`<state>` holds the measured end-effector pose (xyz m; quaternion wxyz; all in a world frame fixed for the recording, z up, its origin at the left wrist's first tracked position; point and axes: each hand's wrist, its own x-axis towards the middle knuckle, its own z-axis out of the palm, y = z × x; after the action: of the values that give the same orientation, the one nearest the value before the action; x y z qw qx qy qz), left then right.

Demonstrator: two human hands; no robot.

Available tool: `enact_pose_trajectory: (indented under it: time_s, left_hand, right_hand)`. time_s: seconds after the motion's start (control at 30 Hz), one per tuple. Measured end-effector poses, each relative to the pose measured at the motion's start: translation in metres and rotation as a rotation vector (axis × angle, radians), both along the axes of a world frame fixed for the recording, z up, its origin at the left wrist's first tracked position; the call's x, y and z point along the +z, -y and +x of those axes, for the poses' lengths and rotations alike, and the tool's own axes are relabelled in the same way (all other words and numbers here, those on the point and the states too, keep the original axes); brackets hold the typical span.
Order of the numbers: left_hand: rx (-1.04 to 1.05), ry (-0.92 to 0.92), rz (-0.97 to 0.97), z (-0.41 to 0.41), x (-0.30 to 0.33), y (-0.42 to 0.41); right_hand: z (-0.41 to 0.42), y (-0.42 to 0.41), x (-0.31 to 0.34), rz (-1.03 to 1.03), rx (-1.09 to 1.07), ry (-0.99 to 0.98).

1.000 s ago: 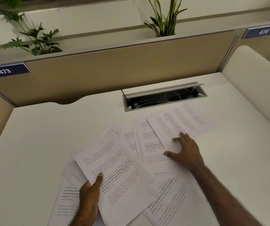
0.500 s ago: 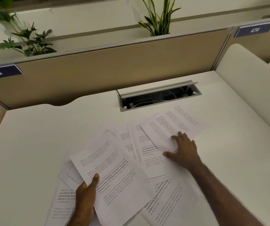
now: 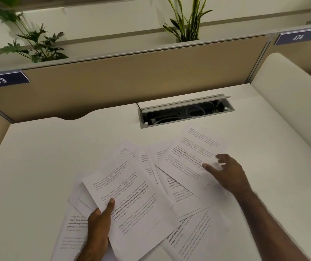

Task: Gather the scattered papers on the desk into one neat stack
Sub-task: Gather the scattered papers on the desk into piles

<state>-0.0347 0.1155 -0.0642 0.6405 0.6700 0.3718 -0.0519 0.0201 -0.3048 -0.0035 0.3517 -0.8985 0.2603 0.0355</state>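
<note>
Several printed white sheets lie fanned and overlapping on the white desk (image 3: pixel 38 166). My left hand (image 3: pixel 99 227) grips the lower left edge of a small bundle of sheets (image 3: pixel 130 200), thumb on top of the front page. Farther right, my right hand (image 3: pixel 228 174) rests with spread fingers on the right part of a tilted sheet (image 3: pixel 190 159), the farthest one from me. More sheets (image 3: pixel 194 236) lie under my forearm near the front edge, and another sheet (image 3: pixel 72 232) peeks out left of my left hand.
An open cable tray (image 3: pixel 186 112) is sunk into the desk just beyond the papers. A tan partition (image 3: pixel 132 78) with plants on top closes the back. A white rounded divider (image 3: pixel 290 102) borders the right side. Labels 473 and 474 mark the partition.
My right hand has slid right along the far tilted sheet with fingers now spread. My left hand keeps its hold on the bundle.
</note>
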Motion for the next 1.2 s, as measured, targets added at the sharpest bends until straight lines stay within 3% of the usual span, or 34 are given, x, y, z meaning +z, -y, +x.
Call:
enact_pose_trajectory:
  time_s: [0.07, 0.2, 0.4, 0.53, 0.8, 1.03, 1.2]
  left_hand:
    - [0.0, 0.005, 0.0, 0.0, 0.0, 0.001]
    - [0.008, 0.018, -0.013, -0.001, -0.001, 0.001]
    - [0.022, 0.02, -0.028, -0.002, 0.001, 0.001]
    - [0.026, 0.025, -0.032, -0.003, 0.0, 0.002]
    - [0.021, 0.019, -0.039, -0.004, 0.005, 0.003]
    - [0.015, 0.0, -0.027, -0.004, 0.005, 0.003]
    - [0.011, 0.002, -0.017, -0.004, 0.003, 0.003]
  right_hand:
    - [0.005, -0.017, -0.003, -0.103, -0.208, -0.1]
    - [0.017, -0.047, -0.016, -0.298, -0.217, -0.319]
    - [0.036, -0.054, -0.012, -0.104, -0.282, -0.389]
    - [0.038, -0.052, -0.008, 0.029, -0.34, -0.289]
    - [0.02, -0.028, -0.001, 0.002, -0.274, 0.097]
    - [0.016, 0.004, 0.014, 0.114, -0.358, 0.212]
    - [0.011, 0.013, 0.019, 0.155, -0.179, 0.183]
